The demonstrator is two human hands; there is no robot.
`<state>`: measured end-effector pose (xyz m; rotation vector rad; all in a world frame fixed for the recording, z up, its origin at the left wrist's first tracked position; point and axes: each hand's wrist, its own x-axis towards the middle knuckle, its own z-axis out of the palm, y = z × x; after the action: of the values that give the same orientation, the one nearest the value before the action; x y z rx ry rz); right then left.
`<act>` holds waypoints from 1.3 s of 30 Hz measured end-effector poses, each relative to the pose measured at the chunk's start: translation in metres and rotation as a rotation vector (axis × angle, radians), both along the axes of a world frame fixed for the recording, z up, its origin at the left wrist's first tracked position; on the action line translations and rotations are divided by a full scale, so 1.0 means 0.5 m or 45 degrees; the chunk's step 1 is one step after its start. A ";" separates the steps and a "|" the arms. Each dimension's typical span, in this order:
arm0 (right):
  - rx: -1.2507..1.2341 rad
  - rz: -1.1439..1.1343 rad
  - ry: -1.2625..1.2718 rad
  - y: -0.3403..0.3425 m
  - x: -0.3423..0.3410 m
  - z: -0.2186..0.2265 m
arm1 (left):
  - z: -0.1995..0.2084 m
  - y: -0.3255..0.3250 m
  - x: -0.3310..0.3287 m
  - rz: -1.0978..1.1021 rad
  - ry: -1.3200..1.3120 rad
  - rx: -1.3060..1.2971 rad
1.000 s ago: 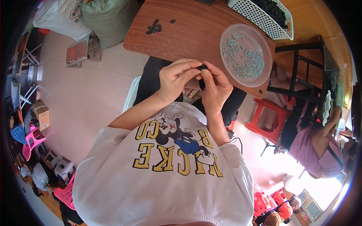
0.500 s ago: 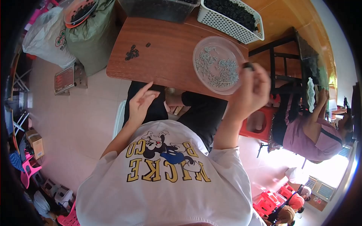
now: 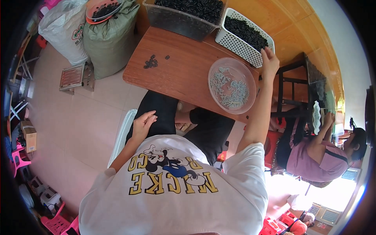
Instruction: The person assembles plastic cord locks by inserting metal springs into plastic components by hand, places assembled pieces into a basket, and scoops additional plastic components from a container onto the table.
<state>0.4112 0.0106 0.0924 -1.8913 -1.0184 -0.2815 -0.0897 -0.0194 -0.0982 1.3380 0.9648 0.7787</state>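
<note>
My right hand reaches to the near right end of a white perforated basket filled with small black pieces. Its fingertips are drawn together over the rim against the pieces; what they pinch, if anything, is hidden. Over my lap hangs my left hand, loosely curled, fingers slightly apart and nothing visible in it. On the brown table, a round clear tub holds many small silvery screw-like parts. A few black pieces lie loose on the left of the tabletop.
A clear bin of black pieces stands behind the table. Full sacks and a low metal-framed stool are at the left. A dark-framed table stands at the right, where another person in a purple shirt sits.
My right hand has moved from beside the tub, where it held a black piece, up to the basket. My left hand has drawn back slightly and its fingers have curled. The view has shifted.
</note>
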 end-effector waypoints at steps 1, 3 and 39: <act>-0.041 0.000 0.033 -0.009 0.003 -0.015 | 0.002 -0.003 -0.003 -0.005 0.013 0.024; -0.127 0.023 0.059 -0.014 -0.034 -0.023 | 0.018 -0.002 -0.007 -0.021 0.041 0.045; -1.302 0.351 -0.157 0.375 0.042 -0.020 | 0.034 0.028 0.057 -0.237 0.164 0.007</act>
<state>0.4320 0.1982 0.0825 -2.5816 -1.6849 0.3716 -0.0610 -0.0055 -0.0812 1.4738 0.9234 0.5598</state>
